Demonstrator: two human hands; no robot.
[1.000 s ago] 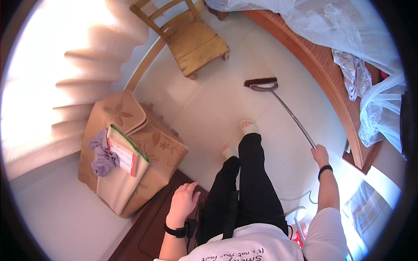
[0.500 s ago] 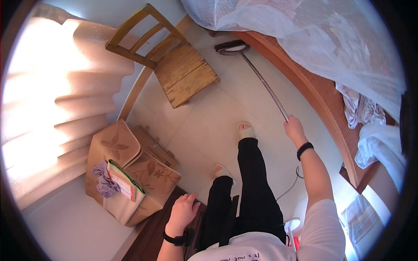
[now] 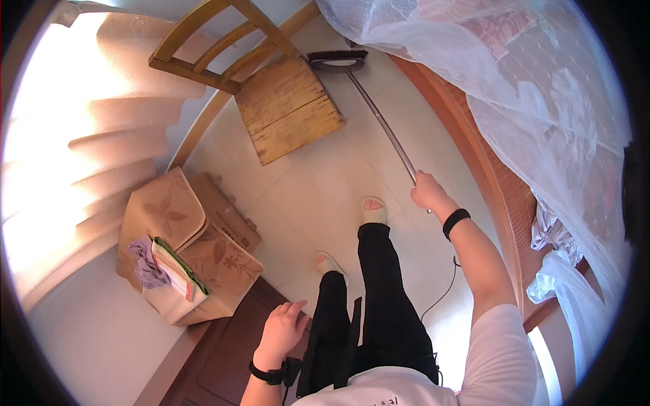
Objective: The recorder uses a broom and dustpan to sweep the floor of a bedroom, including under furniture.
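My right hand (image 3: 432, 191) is closed around the upper end of a broom's metal handle (image 3: 382, 125). The handle slants away from me to the far side of the floor. There the dark-bristled broom head (image 3: 337, 61) lies close to the wooden chair (image 3: 290, 108), just beyond the right edge of its seat. My left hand (image 3: 281, 331) hangs beside my left thigh, fingers loosely apart, with nothing in it. Nearest to that hand is a dark brown wooden cabinet (image 3: 220, 352).
At the left, a brown flower-patterned cover (image 3: 159, 206) bears a purple cloth (image 3: 147, 260) and a green-edged packet (image 3: 179, 267). A cardboard box (image 3: 223, 216) adjoins it. A bed's curved wooden edge (image 3: 467, 142), draped with white netting (image 3: 542, 108), borders the right. A thin cable (image 3: 443, 294) hangs near my right leg.
The broom head has moved left, toward the chair, and my right hand has shifted left with the handle. My whole view has moved slightly. My left hand remains by my thigh.
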